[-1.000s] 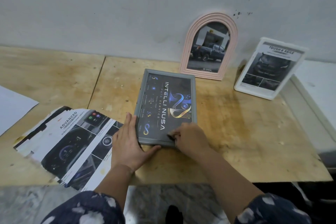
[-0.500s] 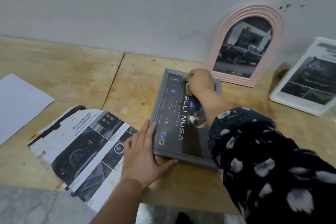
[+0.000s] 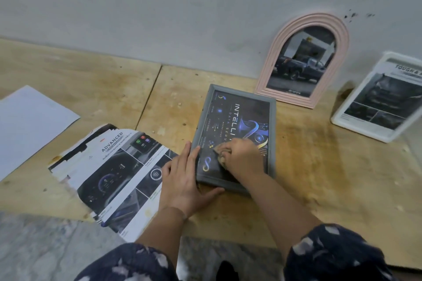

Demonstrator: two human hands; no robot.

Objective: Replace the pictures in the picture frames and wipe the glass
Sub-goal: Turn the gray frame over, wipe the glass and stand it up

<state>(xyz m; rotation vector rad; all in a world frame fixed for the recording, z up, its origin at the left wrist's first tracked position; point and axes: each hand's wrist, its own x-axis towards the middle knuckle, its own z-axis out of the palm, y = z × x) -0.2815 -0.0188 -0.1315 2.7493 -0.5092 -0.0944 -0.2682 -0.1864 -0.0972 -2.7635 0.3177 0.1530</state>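
While flat on the worktop [image 3: 319,166], grey frame [image 3: 272,141]: left hand [image 3: 185,180] open-fingered against its near-left corner, right hand [image 3: 243,157] grip tight round a cloth [image 3: 220,154] on the glass.

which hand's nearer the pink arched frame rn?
Right. The right hand is on the grey frame's glass, below the pink arched frame; the left hand is farther, at the grey frame's near-left corner.

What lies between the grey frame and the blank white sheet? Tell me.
In the head view, a fanned stack of printed car brochures lies between the grey frame and the white sheet, on bare wood.
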